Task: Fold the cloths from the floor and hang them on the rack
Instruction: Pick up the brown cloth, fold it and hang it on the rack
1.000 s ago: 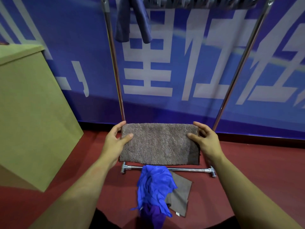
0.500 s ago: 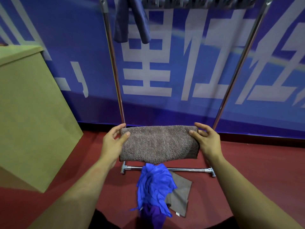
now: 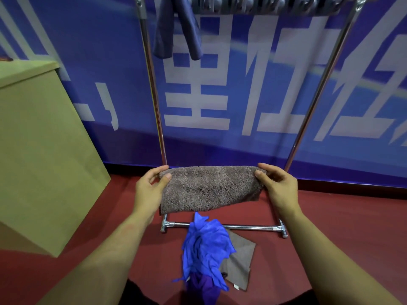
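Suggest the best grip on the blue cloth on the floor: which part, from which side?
Probably pinch the blue cloth at its raised peak nearest the rack's base bar, coming from above. It lies crumpled in a heap partly over a flat brown cloth, so a top pinch should lift it alone.

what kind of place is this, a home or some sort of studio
Probably a staged or studio space, not a home: a printed blue banner with big white characters covers the wall, a plain metal rack stands before it on a red floor, with a bare cardboard-coloured box beside.
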`<move>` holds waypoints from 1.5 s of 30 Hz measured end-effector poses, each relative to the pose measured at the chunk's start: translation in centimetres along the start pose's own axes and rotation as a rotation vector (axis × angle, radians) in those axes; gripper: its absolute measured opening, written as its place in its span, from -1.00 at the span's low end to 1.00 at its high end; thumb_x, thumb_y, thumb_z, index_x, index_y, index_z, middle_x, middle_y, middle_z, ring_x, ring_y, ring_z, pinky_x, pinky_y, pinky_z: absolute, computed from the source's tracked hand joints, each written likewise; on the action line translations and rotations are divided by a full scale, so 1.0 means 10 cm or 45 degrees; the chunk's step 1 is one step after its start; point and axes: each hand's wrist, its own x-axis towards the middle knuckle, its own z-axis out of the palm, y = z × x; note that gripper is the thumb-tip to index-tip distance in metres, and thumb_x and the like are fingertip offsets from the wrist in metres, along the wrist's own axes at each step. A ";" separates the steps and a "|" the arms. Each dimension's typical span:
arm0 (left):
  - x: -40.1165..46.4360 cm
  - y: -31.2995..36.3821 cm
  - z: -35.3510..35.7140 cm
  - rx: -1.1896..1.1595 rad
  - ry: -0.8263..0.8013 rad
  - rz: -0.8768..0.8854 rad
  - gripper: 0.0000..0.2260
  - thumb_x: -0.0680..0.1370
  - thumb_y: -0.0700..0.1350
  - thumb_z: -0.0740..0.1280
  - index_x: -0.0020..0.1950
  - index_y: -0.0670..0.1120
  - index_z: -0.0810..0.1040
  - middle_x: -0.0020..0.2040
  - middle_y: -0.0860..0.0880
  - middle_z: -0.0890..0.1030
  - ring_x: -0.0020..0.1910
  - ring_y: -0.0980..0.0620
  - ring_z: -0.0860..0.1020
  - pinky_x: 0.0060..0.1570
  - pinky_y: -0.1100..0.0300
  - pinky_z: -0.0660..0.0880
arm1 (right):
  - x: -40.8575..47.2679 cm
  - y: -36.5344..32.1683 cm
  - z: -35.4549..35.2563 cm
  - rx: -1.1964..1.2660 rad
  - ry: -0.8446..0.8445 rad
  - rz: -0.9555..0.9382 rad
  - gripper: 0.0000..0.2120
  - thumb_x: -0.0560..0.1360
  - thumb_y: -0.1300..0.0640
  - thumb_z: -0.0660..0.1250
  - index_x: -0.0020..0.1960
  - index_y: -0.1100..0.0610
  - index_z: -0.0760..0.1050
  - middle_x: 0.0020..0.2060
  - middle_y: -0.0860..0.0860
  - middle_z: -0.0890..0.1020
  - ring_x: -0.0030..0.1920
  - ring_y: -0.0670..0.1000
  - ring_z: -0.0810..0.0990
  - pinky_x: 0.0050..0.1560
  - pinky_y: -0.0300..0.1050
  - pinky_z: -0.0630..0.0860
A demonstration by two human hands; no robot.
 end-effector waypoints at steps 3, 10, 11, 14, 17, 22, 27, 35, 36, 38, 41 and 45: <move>-0.01 0.03 0.01 -0.007 0.022 0.021 -0.76 0.54 -0.27 0.43 0.21 -0.16 0.63 0.06 -0.08 0.70 0.03 0.04 0.65 0.21 0.04 0.56 | -0.01 0.01 0.00 -0.022 0.020 -0.006 -0.76 0.47 0.31 0.49 0.14 0.24 0.66 -0.14 0.07 0.70 -0.23 -0.27 0.62 -0.10 -0.44 0.52; -0.02 0.04 0.05 -0.099 0.015 0.018 -0.79 0.53 -0.29 0.44 0.16 -0.19 0.64 0.01 -0.15 0.69 0.03 0.01 0.63 0.11 0.22 0.55 | -0.02 -0.01 0.00 -0.031 0.052 0.007 -0.72 0.48 0.29 0.49 0.18 0.23 0.65 -0.07 0.05 0.72 -0.22 -0.32 0.62 -0.09 -0.46 0.51; -0.02 0.04 0.06 -0.105 0.018 0.019 -0.80 0.52 -0.29 0.44 0.15 -0.20 0.65 0.00 -0.17 0.69 0.02 0.01 0.62 0.13 0.16 0.55 | -0.01 -0.01 -0.01 -0.033 0.051 0.015 -0.72 0.48 0.29 0.49 0.19 0.21 0.65 -0.05 0.05 0.72 -0.20 -0.31 0.63 -0.09 -0.46 0.51; -0.01 0.04 0.06 -0.094 0.033 0.019 -0.80 0.53 -0.28 0.45 0.14 -0.19 0.65 0.01 -0.19 0.69 0.00 0.01 0.62 0.20 0.02 0.53 | -0.03 -0.02 0.00 0.001 0.012 0.063 -0.67 0.47 0.31 0.49 0.23 0.16 0.64 -0.05 0.03 0.72 -0.18 -0.28 0.65 -0.10 -0.44 0.53; 0.00 0.04 0.05 -0.085 0.033 0.005 -0.80 0.54 -0.26 0.44 0.16 -0.16 0.65 0.06 -0.19 0.70 0.03 0.00 0.63 0.25 -0.04 0.53 | -0.04 -0.01 0.01 0.097 -0.053 0.142 -0.58 0.47 0.35 0.47 0.29 0.12 0.59 -0.03 0.06 0.72 -0.11 -0.13 0.69 -0.08 -0.34 0.60; -0.01 0.04 0.06 -0.115 0.007 0.002 -0.80 0.57 -0.27 0.39 0.14 -0.05 0.65 0.02 -0.04 0.70 -0.01 0.11 0.64 0.22 0.03 0.52 | -0.03 0.00 0.03 0.194 -0.094 0.219 -0.52 0.46 0.40 0.46 0.33 0.10 0.56 0.05 0.16 0.71 -0.08 -0.05 0.72 -0.07 -0.24 0.64; 0.03 -0.03 0.05 -0.135 -0.054 -0.067 -0.73 0.56 -0.26 0.41 0.19 0.03 0.63 0.13 -0.12 0.67 0.11 -0.02 0.62 0.29 -0.08 0.51 | 0.01 0.06 0.02 0.214 -0.042 0.262 -0.37 0.43 0.39 0.50 0.43 0.06 0.44 0.22 0.07 0.58 -0.04 -0.09 0.72 -0.07 -0.21 0.65; 0.03 -0.04 0.04 -0.178 -0.128 -0.123 -0.29 0.44 -0.49 0.43 0.49 0.00 0.36 0.26 0.05 0.52 0.09 0.22 0.62 0.10 0.23 0.59 | 0.06 0.18 -0.02 0.548 -0.155 0.616 -0.67 0.46 0.41 0.41 0.22 0.44 0.54 0.08 0.32 0.68 -0.10 0.11 0.73 0.09 -0.01 0.66; 0.04 -0.04 0.03 -0.207 -0.111 -0.137 -0.25 0.43 -0.49 0.43 0.52 0.00 0.33 0.29 0.01 0.50 0.15 0.15 0.61 0.14 0.16 0.58 | 0.06 0.20 -0.03 0.526 -0.151 0.609 -0.71 0.46 0.40 0.41 0.17 0.43 0.57 0.06 0.30 0.69 -0.11 0.10 0.73 0.11 -0.01 0.65; 0.05 -0.04 0.04 -0.249 -0.072 -0.182 -0.22 0.43 -0.48 0.44 0.55 -0.03 0.29 0.32 -0.05 0.46 0.21 0.05 0.57 0.24 0.05 0.52 | 0.06 0.21 -0.03 0.485 -0.139 0.582 -0.77 0.47 0.39 0.41 0.12 0.41 0.60 0.02 0.27 0.71 -0.14 0.08 0.73 0.11 -0.02 0.63; 0.06 -0.05 0.05 -0.346 -0.056 -0.344 -0.23 0.45 -0.46 0.42 0.59 -0.16 0.20 0.39 -0.15 0.46 0.32 -0.07 0.52 0.32 0.00 0.46 | 0.07 0.23 -0.03 0.423 -0.110 0.539 -0.80 0.48 0.38 0.41 0.10 0.40 0.60 -0.05 0.23 0.73 -0.17 0.07 0.71 0.06 -0.04 0.65; 0.05 -0.03 0.01 -0.505 -0.237 -0.618 -0.56 0.52 -0.39 0.36 0.40 -0.31 0.44 0.14 -0.26 0.67 0.00 -0.09 0.70 -0.03 0.06 0.65 | 0.06 0.24 -0.02 0.320 -0.095 0.495 -0.80 0.51 0.33 0.41 0.10 0.42 0.59 -0.06 0.27 0.72 -0.14 0.11 0.69 0.01 0.00 0.65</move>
